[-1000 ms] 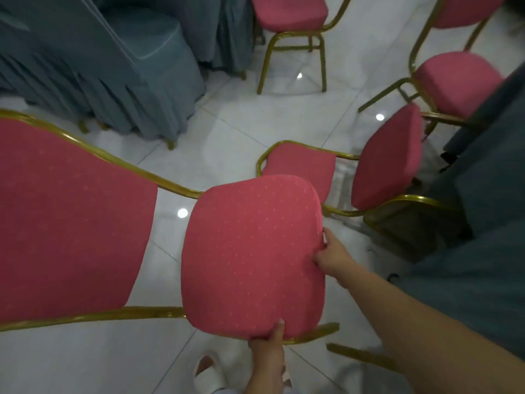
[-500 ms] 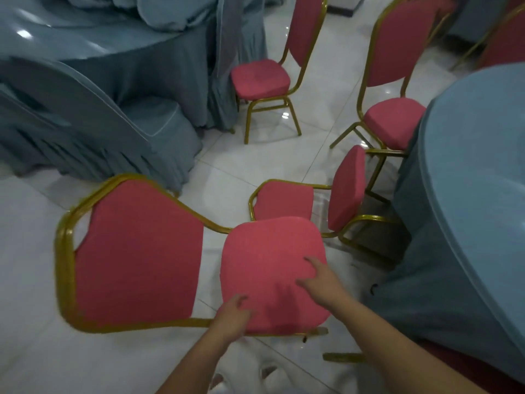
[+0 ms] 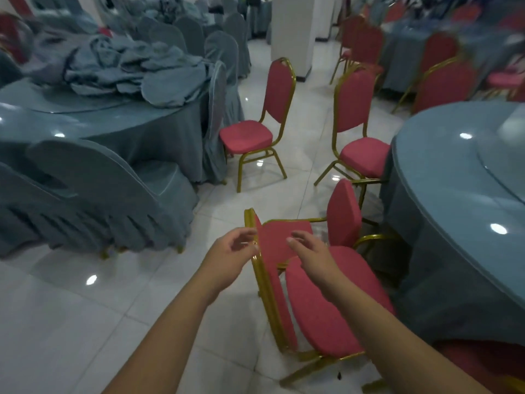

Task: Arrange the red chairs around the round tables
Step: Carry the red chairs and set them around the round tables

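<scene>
The nearest red chair (image 3: 315, 305), with a gold frame, stands upright on the floor just in front of me, its backrest seen edge-on. My left hand (image 3: 230, 257) hovers by the top of that backrest with relaxed fingers and holds nothing. My right hand (image 3: 312, 258) is open above the seat, fingers spread. Behind it a second red chair (image 3: 342, 213) lies tipped on its side against the blue-clothed round table (image 3: 454, 228) at the right. Two more red chairs stand upright: one (image 3: 247, 136) by the left table, one (image 3: 363, 155) by the right table.
The left round table (image 3: 136, 120) is piled with blue chair covers (image 3: 127, 66). Blue-covered chairs (image 3: 93, 194) line its near side. A white pillar (image 3: 292, 32) stands at the back. More red chairs (image 3: 437, 81) ring a far table. White tiled floor (image 3: 85, 322) opens to my left.
Both hands have let go of the seat cushion they gripped and touched. The chair went from tilted up toward me to standing on the floor, and my view lifted toward the room.
</scene>
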A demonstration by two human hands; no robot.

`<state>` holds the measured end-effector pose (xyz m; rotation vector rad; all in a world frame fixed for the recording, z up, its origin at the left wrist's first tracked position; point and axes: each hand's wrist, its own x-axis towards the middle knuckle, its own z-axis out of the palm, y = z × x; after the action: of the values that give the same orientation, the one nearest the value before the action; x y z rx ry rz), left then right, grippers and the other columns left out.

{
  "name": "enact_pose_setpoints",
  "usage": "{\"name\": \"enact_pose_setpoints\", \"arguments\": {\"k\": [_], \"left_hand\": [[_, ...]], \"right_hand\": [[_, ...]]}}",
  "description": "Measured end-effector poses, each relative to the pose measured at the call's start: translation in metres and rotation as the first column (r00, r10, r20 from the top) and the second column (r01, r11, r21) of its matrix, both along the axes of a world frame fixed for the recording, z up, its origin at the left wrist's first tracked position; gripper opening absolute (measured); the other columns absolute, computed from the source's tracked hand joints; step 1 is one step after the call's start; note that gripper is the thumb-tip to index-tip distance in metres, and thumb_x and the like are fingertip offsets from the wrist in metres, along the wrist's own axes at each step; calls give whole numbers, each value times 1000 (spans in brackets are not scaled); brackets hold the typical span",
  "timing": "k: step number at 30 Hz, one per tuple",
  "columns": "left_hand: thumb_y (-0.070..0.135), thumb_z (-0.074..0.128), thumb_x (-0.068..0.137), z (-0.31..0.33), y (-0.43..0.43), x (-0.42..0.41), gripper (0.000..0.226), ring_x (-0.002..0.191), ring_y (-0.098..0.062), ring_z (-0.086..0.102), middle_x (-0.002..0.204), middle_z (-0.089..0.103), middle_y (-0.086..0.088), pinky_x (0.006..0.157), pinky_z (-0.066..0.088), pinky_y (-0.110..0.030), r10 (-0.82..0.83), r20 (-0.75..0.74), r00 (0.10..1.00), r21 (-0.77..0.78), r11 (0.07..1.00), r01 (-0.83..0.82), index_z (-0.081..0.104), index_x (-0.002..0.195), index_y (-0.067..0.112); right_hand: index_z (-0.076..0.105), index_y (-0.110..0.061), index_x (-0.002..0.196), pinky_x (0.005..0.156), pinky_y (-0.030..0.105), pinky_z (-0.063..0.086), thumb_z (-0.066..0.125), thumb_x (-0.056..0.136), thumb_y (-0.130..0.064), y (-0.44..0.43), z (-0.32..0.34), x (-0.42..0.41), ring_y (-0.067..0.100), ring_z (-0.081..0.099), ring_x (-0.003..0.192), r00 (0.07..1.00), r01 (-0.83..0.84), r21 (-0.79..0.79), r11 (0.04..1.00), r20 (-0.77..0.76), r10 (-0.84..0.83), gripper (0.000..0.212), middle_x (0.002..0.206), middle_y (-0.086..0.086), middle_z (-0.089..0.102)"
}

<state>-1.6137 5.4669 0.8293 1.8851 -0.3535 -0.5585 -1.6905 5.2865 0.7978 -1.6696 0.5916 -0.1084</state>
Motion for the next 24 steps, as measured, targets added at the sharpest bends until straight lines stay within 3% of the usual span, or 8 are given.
{"name": "enact_pose_setpoints", "arguments": {"k": [4,7,9,13,17,20,24], "left_hand": [[32,67,90,-39,63,12,29,99,2,53,116,57,13,81,45,-25,-39,-127,991,149,987,58,57,114,43],[33,68,88,-58,100,22,35,100,0,54,119,56,11,80,46,-26,-115,-230,966,189,969,160,56,119,41],[32,69,87,-63,118,32,34,101,-4,57,120,57,8,83,48,-27,-147,-280,949,188,961,204,58,119,40],[32,68,87,-67,133,69,31,102,-7,59,117,59,8,91,51,-33,-202,-315,927,166,950,264,59,116,39],[31,67,88,-72,131,123,32,105,-10,59,117,59,8,94,51,-35,-222,-312,924,170,944,284,59,118,37],[30,66,90,-72,124,175,30,103,-8,58,116,59,9,94,51,-34,-240,-288,927,192,934,301,59,117,39],[26,65,92,-64,114,253,29,104,-10,59,117,60,5,95,51,-35,-226,-245,943,263,920,289,59,119,35]], "right_hand": [[50,-23,138,91,29,44,60,97,-33,69,-3,-1,16,53,120,997,9,-25,1000,-80,-11,43,134,-1,51],[51,-38,116,82,25,51,63,95,-31,105,-11,2,5,59,104,994,33,-68,997,-99,-40,25,117,-14,60],[44,-42,120,76,23,50,63,94,-35,118,-11,4,1,58,97,989,59,-114,992,-127,-74,33,107,-23,57],[48,-24,139,97,46,52,64,94,-33,120,0,24,18,61,110,970,98,-161,982,-204,-130,49,122,-3,61],[50,-19,139,94,45,54,63,94,-28,107,6,69,17,65,102,962,147,-165,975,-205,-180,48,119,-1,63],[45,-20,145,99,46,51,63,93,-29,97,1,118,20,60,114,962,152,-191,970,-195,-189,55,132,1,57],[44,-19,147,108,43,41,65,91,-32,91,-14,191,20,49,131,961,151,-358,921,-165,-222,61,144,2,50]]}}
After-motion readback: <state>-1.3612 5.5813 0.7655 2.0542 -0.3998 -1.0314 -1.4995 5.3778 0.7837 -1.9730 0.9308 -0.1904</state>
